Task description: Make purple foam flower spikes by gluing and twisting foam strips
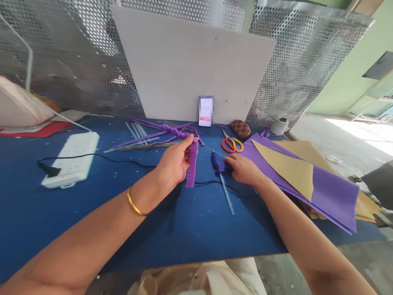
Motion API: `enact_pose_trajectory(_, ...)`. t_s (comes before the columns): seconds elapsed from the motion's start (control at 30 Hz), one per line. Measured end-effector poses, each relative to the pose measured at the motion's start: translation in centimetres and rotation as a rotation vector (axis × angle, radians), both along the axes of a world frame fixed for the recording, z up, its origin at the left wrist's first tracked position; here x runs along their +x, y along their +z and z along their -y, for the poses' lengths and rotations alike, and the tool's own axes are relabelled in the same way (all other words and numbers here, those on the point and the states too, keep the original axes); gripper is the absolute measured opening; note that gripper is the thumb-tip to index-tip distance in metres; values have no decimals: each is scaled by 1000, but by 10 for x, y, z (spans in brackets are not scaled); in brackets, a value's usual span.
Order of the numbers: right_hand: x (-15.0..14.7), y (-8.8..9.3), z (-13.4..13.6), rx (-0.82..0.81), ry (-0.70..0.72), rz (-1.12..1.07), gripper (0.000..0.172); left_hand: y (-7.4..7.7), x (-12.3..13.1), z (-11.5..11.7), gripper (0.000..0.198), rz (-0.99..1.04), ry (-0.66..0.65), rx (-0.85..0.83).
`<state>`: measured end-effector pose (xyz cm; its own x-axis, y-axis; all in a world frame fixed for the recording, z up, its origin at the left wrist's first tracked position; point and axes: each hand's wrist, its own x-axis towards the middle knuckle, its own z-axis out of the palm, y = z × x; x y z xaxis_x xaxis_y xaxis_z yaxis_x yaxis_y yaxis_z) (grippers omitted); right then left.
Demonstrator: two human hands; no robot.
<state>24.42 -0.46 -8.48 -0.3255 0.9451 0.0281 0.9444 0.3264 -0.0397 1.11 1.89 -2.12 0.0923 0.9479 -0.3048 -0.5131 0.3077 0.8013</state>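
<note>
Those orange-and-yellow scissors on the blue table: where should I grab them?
Take the scissors by their finger loops, coming from above on the near side with the right hand. They lie flat with the loops toward the person and the blades pointing away, so the loops are easiest to reach.

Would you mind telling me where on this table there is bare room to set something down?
The widest bare patch of blue tabletop lies between the left forearm and right forearm. Another lies left of the power strip. It is crowded around the left hand and right hand: purple strips, scissors, glue gun, and stacked purple and tan sheets.
</note>
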Motion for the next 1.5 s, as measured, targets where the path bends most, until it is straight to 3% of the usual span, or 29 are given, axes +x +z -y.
enact_pose_trajectory(0.2,-3,-1,-1,25,2,22,35,-8,-1,-3,13,44,-36,41)
enact_pose_trajectory(0.37,-2,12,4,-34,88,-106,15,-5,-9,-15,9,57,70,86)
enact_pose_trajectory(0.57,-12,32,27,-310,171,-923,15,-7,-15,-27,9,43,150,153)
enact_pose_trajectory(0.67,-28,35,41,-145,175,-1126,20,-8,-12,-20,11,20,84,177)
enact_pose_trajectory(0.73,-39,34,48,14,128,-1101,19,-8,-8,-13,13,11,24,188)
enact_pose_trajectory(0.83,-51,30,54,113,120,-1054,19,-8,-4,-5,16,-2,-29,187)
enact_pose_trajectory(1.07,-55,21,56,139,4,-1004,21,-8,-3,2,27,-8,-56,226)
enact_pose_trajectory(1.5,-59,25,60,183,-5,-936,20,-4,-3,10,30,-26,-64,246)
